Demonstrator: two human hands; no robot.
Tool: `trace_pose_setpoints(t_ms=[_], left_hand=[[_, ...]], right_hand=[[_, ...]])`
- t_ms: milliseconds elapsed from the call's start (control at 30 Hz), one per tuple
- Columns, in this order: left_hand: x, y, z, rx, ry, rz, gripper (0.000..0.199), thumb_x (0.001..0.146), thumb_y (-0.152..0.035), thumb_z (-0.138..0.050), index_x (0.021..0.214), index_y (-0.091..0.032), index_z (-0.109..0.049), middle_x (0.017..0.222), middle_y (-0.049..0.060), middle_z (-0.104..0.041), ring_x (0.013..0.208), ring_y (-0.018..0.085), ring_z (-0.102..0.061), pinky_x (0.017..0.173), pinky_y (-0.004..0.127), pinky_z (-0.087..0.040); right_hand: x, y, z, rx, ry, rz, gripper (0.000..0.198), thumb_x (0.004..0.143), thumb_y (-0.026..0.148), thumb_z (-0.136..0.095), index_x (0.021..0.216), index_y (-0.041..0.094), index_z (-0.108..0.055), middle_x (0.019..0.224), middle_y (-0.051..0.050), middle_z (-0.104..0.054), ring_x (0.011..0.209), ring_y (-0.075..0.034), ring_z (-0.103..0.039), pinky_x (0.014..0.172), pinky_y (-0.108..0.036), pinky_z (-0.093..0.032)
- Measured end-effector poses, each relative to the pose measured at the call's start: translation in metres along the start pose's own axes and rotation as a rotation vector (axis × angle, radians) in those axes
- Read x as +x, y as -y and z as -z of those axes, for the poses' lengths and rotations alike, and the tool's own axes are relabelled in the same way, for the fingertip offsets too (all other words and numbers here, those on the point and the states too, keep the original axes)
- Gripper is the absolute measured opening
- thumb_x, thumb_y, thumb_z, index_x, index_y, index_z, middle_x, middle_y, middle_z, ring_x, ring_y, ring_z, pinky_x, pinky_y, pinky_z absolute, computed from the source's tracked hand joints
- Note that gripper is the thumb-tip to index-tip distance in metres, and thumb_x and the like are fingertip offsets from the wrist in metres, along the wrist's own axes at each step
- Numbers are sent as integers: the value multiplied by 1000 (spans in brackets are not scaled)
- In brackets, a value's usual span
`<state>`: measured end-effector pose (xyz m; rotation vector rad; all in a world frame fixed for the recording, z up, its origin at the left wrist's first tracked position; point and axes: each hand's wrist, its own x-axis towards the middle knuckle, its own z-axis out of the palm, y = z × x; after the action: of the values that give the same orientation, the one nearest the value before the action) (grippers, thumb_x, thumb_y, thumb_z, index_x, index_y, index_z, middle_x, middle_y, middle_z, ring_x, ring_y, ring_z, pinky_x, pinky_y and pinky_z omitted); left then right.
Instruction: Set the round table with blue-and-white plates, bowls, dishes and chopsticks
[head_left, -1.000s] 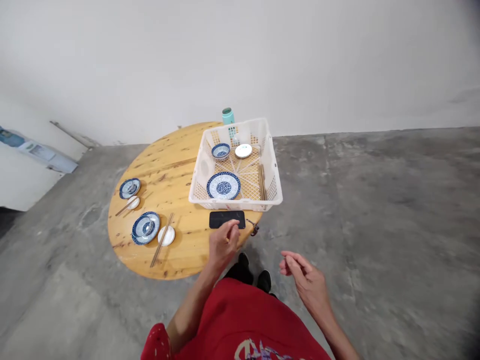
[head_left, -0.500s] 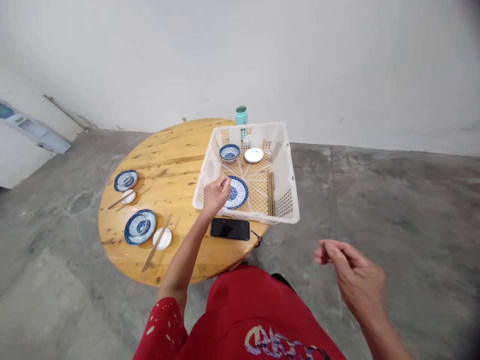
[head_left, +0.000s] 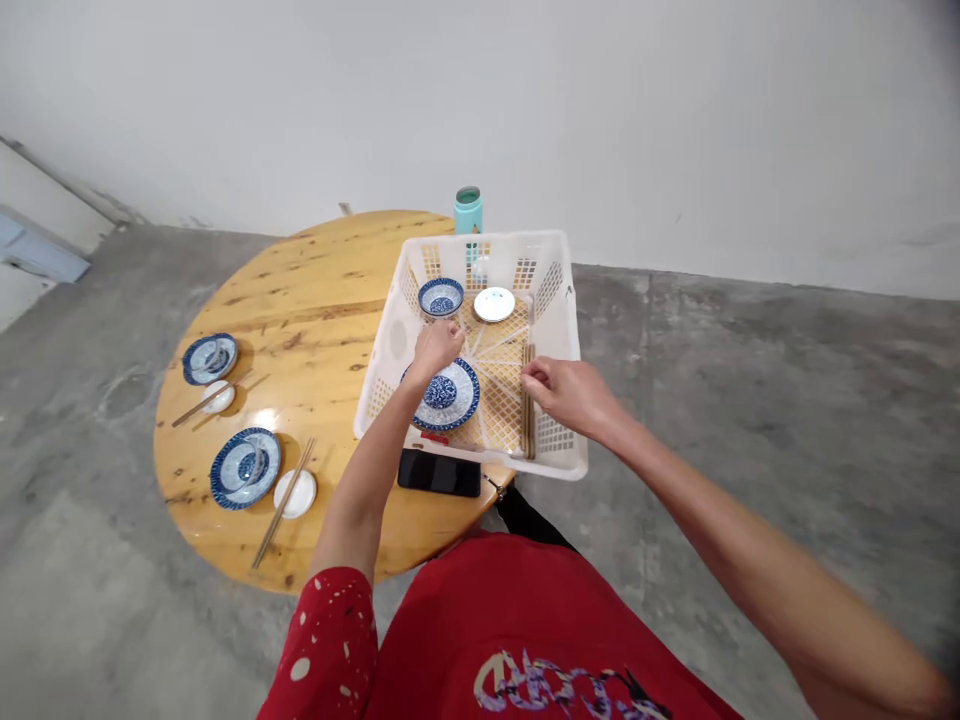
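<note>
Inside a white plastic basket (head_left: 469, 245) lie a blue-and-white bowl (head_left: 440, 298), a small white saucer (head_left: 494, 304), a blue-and-white plate (head_left: 442, 393) and several wooden chopsticks (head_left: 528, 430) along the right side. My left hand (head_left: 440, 345) is closed with curled fingers, over the basket between bowl and plate. Whatever it might hold is hidden. Over the basket's right side, my right hand (head_left: 566, 388) has its thumb and fingers curled together by the upper part of the chopsticks. Whether it grips them does not show.
On the round wooden table (head_left: 300, 310), two place settings stand at left, with plates (head_left: 245, 467), small saucers (head_left: 298, 495) and chopsticks (head_left: 277, 520). A black phone (head_left: 439, 473) lies before the basket, and a turquoise can (head_left: 468, 211) stands behind it.
My right hand has moved left from beside the table to over the chopsticks in the basket. My left hand has shifted away from the plate toward the bowl. The view has shifted slightly.
</note>
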<state>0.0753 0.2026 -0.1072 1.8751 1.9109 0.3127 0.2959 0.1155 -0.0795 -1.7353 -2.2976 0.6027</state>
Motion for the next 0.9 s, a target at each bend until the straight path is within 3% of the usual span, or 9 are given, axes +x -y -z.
trace_pose_setpoints(t_ms=[167, 367, 600, 900], left_hand=[[45, -10, -35, 18, 67, 80, 35, 94, -28, -47, 80, -14, -76, 81, 13, -77, 91, 26, -71, 87, 32, -50], [101, -19, -82, -21, 117, 192, 38, 99, -33, -48, 107, -8, -75, 99, 20, -77, 106, 28, -70, 98, 34, -49], [139, -16, -117, -154, 47, 297, 39, 100, -34, -48, 114, -7, -73, 106, 21, -77, 108, 28, -70, 102, 37, -48], [145, -22, -104, -10, 105, 435, 38, 101, -37, -47, 127, -20, -68, 130, 14, -71, 127, 27, -64, 103, 34, -49]], right_hand=[[1, -2, -12, -202, 302, 69, 23, 99, 26, -50, 93, 17, -71, 84, -10, -75, 78, -22, -70, 61, -27, -35], [-21, -4, -13, -177, 385, 116, 20, 102, 28, -50, 101, 20, -69, 99, -8, -77, 80, -23, -73, 59, -28, -36], [-25, -21, -27, -62, 320, 172, 21, 102, 25, -50, 108, 19, -69, 97, -5, -77, 87, -23, -75, 62, -28, -44], [-24, -32, -43, 5, 155, 212, 21, 101, 23, -51, 111, 20, -69, 101, -5, -78, 85, -20, -75, 63, -27, -48]])
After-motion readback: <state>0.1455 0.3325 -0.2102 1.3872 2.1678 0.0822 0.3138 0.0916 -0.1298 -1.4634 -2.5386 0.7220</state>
